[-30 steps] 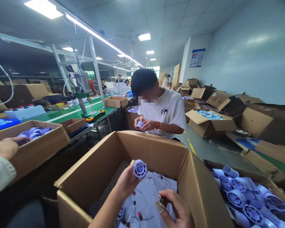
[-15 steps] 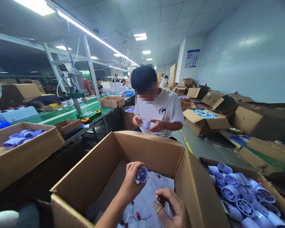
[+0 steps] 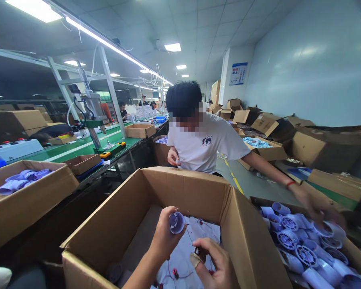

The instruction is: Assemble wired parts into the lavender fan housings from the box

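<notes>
My left hand (image 3: 165, 229) is wrapped round a lavender plastic cup (image 3: 177, 223), its open mouth turned up toward me. Pinched between thumb and fingers of my right hand (image 3: 213, 261) is a small dark part (image 3: 197, 251), too small to name exactly. A pale wrap covers my right thumb tip. Both hands are over a large cardboard box (image 3: 183, 184). Inside it lie white sheets (image 3: 209, 232) with small red-and-black wired parts (image 3: 175, 274) scattered on them.
Opposite, a co-worker (image 3: 195, 148) reaches an arm into a box of lavender cups (image 3: 307, 241) at my right. Another box (image 3: 48, 196) with similar cups stands left, beside a green conveyor bench (image 3: 117, 138) carrying a press (image 3: 92, 108). More cardboard boxes (image 3: 267, 128) line the wall.
The co-worker has put out an arm to the box at right and no longer holds a cup up front. My left hand has tilted the cup slightly and moved a little left.
</notes>
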A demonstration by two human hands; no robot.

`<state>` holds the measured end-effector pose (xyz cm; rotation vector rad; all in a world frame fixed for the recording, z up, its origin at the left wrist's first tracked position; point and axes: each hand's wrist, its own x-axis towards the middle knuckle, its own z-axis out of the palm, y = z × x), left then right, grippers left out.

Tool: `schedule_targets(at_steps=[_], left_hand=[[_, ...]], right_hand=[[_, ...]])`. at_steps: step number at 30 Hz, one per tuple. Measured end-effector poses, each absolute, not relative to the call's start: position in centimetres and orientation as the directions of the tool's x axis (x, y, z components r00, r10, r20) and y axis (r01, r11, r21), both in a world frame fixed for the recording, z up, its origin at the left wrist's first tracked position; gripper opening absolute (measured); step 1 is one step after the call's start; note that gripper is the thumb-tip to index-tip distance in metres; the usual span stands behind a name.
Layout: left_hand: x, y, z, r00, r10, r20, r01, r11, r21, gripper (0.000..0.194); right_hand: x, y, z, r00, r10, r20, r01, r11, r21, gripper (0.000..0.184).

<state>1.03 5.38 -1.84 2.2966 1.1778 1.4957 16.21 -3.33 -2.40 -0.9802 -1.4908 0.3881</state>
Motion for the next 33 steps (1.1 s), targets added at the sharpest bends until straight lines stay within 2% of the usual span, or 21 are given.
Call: schedule_targets(at_steps=[6, 11, 18, 21, 24, 28, 33], left_hand=[[1.2, 5.0, -1.8, 0.186, 0.629, 0.755, 0.533, -0.71, 0.461, 0.042], [1.4, 4.3, -1.5, 0.248, 0.619, 0.745, 0.492, -0.743, 0.453, 0.047], [1.5, 3.6, -1.2, 0.325, 0.599, 0.732, 0.51, -0.762, 0.398, 0.063], [1.6, 3.5, -1.6, 0.337, 0.607, 0.72, 0.585, -0.734, 0.345, 0.058], [1.8, 3.4, -1.9, 0.316, 0.6, 0.735, 0.63, -0.712, 0.311, 0.049], [2.4, 3.3, -1.9, 0.348, 0.499, 0.794, 0.53, -0.803, 0.272, 0.05], [3.3, 2.6, -2.0, 0.395, 0.441, 0.806, 0.382, -0.877, 0.292, 0.049]], right_hand=[[16.1, -3.2, -2.5, 0.086, 0.751, 0.655, 0.341, 0.595, -0.728, 0.015], [16.1, -3.6, -1.9, 0.063, 0.778, 0.625, 0.344, 0.571, -0.745, 0.019], [16.4, -3.2, -1.4, -0.035, 0.782, 0.622, 0.435, 0.572, -0.695, 0.023], [16.4, -2.9, -1.8, 0.046, 0.76, 0.648, 0.463, 0.559, -0.688, 0.03], [16.3, -2.7, -2.0, 0.119, 0.701, 0.704, 0.523, 0.558, -0.644, 0.028], [15.9, -2.9, -1.4, 0.141, 0.597, 0.79, 0.659, 0.539, -0.525, 0.013], [15.5, -3.1, -1.3, 0.21, 0.578, 0.789, 0.712, 0.463, -0.528, 0.018]])
